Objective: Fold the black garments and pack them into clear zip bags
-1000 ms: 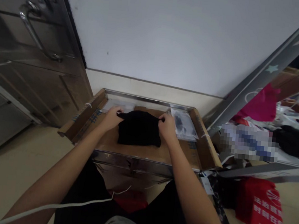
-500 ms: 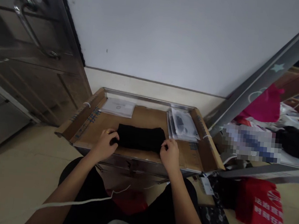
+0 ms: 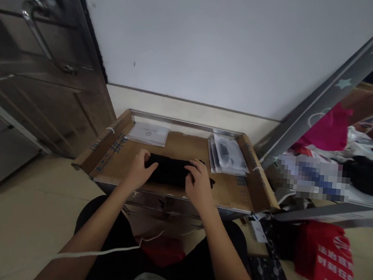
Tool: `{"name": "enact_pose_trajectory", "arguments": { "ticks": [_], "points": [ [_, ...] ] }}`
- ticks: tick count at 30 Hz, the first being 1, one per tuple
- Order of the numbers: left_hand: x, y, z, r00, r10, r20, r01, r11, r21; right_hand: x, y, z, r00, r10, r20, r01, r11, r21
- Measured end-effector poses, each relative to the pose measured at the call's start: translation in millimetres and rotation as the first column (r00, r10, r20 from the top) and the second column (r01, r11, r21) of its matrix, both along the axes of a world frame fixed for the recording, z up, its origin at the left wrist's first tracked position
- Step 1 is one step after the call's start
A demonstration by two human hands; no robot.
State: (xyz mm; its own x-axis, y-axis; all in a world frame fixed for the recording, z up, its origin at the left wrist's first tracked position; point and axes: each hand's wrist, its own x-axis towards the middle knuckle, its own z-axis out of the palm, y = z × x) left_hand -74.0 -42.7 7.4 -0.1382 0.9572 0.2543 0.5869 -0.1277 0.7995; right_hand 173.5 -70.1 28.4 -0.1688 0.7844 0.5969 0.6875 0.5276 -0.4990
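Observation:
A folded black cloth (image 3: 168,171) lies near the front edge of a cardboard-lined tray (image 3: 186,146). At the cloth's left end is my left hand (image 3: 140,171), its thumb on top and its fingers at the far corner, gripping it. My right hand (image 3: 198,181) rests over the right part of the cloth, fingers bent and thumb apart from them, with nothing visible inside the hand. A bit of black cloth sticks out to the right of that hand.
Flat plastic packets (image 3: 149,134) lie at the tray's back left, and more packets (image 3: 229,155) at its right. Raised cardboard sides bound the tray. A white cable (image 3: 106,252) crosses my left forearm. A red bag (image 3: 326,259) is at lower right.
My right hand has moved left from the cloth's right end onto its top. My left hand has shifted slightly up and right, to the far left corner.

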Motion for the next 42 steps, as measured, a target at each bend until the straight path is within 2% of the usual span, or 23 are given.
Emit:
{"name": "enact_pose_trajectory", "arguments": {
  "ticks": [2, 5, 8, 12, 17, 22, 25, 27, 30, 32, 35, 39, 42],
  "points": [
    [6, 8, -0.6, 0.997, -0.051, -0.059, 0.051, 0.999, 0.003, -15, 9, -1.3, 0.996, 0.038, 0.083, -0.031, 0.996, -0.080],
    [10, 14, 1.1, 0.985, -0.113, -0.129, 0.107, 0.993, -0.052, -28, 17, -10.0, 0.966, 0.065, 0.251, -0.005, 0.972, -0.234],
    [9, 16, 3.9, 0.989, -0.130, -0.076, 0.122, 0.987, -0.102, -34, 19, -20.3, 0.928, 0.105, 0.357, 0.027, 0.938, -0.347],
    [10, 17, 4.5, 0.990, -0.141, -0.021, 0.137, 0.983, -0.124, -39, 16, -26.1, 0.919, 0.102, 0.381, 0.059, 0.920, -0.388],
    [9, 17, 11.8, 0.983, -0.173, -0.059, 0.172, 0.985, -0.019, -35, 18, -21.6, 0.951, 0.054, 0.303, 0.066, 0.925, -0.374],
    [-13, 27, 31.3, 0.966, -0.210, -0.149, 0.217, 0.976, 0.031, 1, 28, -20.5, 0.988, -0.042, 0.146, 0.083, 0.955, -0.286],
    [-25, 38, 44.1, 0.966, -0.162, -0.204, 0.173, 0.984, 0.036, 20, 33, -28.9, 1.000, -0.022, -0.017, 0.015, 0.953, -0.301],
    [-24, 44, 54.1, 0.965, -0.106, -0.242, 0.118, 0.992, 0.036, 27, 35, -36.4, 0.988, -0.012, -0.152, -0.038, 0.946, -0.321],
    [-7, 49, 71.0, 0.954, -0.073, -0.292, 0.097, 0.993, 0.070, 29, 37, -46.1, 0.922, -0.027, -0.387, -0.116, 0.932, -0.343],
    [12, 49, 80.9, 0.945, -0.089, -0.316, 0.124, 0.988, 0.094, 29, 38, -50.0, 0.851, -0.032, -0.523, -0.182, 0.918, -0.351],
    [48, 45, 88.8, 0.931, -0.147, -0.333, 0.183, 0.980, 0.079, 29, 38, -52.4, 0.773, -0.029, -0.634, -0.251, 0.904, -0.347],
    [92, 35, 84.4, 0.903, -0.267, -0.338, 0.294, 0.955, 0.030, 31, 38, -51.0, 0.723, -0.050, -0.689, -0.278, 0.892, -0.356],
    [112, 28, 74.6, 0.868, -0.444, -0.223, 0.448, 0.893, -0.034, 33, 38, -48.6, 0.709, -0.055, -0.703, -0.287, 0.888, -0.359]
  ]
}}
